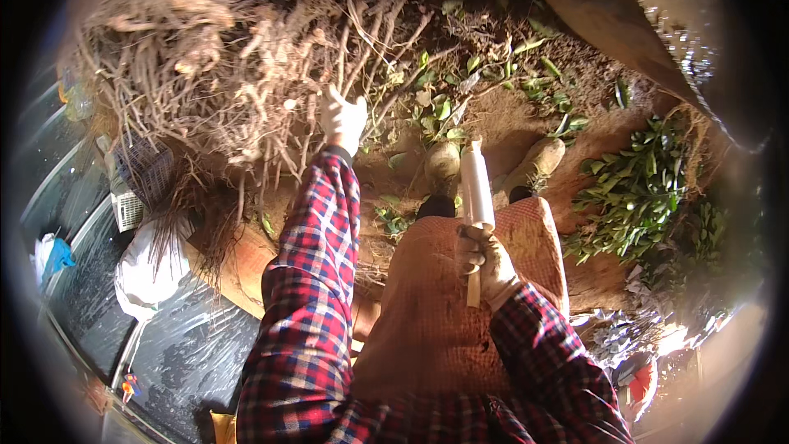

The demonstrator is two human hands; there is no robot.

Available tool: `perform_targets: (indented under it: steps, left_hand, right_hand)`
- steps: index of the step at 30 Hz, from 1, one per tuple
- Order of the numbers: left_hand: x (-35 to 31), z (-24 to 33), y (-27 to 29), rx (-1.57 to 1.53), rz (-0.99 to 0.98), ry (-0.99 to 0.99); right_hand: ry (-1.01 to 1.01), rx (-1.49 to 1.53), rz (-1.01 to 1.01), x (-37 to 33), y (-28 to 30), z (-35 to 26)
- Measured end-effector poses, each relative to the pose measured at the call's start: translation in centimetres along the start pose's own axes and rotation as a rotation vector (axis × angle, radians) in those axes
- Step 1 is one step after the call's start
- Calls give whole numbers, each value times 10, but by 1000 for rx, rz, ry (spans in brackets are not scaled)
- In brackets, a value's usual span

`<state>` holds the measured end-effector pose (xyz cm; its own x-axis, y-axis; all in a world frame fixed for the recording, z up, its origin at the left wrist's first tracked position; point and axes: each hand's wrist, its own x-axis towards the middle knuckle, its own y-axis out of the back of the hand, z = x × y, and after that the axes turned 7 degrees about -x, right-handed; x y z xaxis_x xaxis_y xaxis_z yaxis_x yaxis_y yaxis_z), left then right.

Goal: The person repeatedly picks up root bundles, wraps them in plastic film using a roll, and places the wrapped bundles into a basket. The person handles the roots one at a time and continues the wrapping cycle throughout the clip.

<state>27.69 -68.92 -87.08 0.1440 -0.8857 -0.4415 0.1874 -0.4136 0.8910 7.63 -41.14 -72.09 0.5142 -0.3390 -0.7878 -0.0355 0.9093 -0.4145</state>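
My left hand (343,121), in a pale glove, reaches out to the near edge of a big heap of bare woody stems and roots (222,74). Its thumb and a finger stand apart, with nothing visible between them; whether it touches a stem I cannot tell. In front of my lap, my right hand (486,263), in a soiled glove, is wrapped round the lower end of a whitish roll of plastic film (477,185). A pale flat stick end (473,289) pokes out below that fist. A rust-coloured textured cloth (444,312) covers my lap.
Cut leaves and twigs (444,107) litter the brown ground by my shoes (444,164). Leafy green branches (633,189) lie to the right. At left are a dark plastic crate (144,168), a white sack (152,271) and dark sheeting (193,353).
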Motion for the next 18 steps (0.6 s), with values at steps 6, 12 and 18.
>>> perform_targets:
  steps: [6, 12, 18]
  left_hand:
    - [63, 5, -30, -161, -54, -19]
    - [38, 9, -33, -233, -201, 150]
    - [-30, 2, -6, -379, -84, -86]
  right_hand:
    - [49, 41, -20, 16, -11, -29]
    - [79, -68, 179, 18, -35, -30]
    - [93, 86, 285, 43, -33, -33]
